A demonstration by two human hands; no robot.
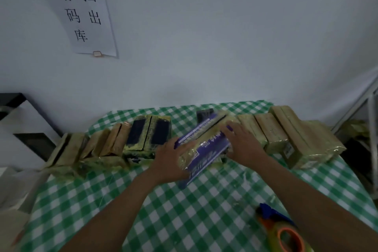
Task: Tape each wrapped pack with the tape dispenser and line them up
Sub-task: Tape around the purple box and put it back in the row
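Glossy-wrapped purple pack (204,149); left hand (171,157) fingers curl round it; right hand (243,143) fingers lie flat atop.

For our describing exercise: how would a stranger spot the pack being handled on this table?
On the green-checked tablecloth, a row of wrapped packs runs along the wall. In the row's middle, the purple pack lies slanted between the left hand and right hand. Its neighbours are tan or dark; only it is purple with white print.
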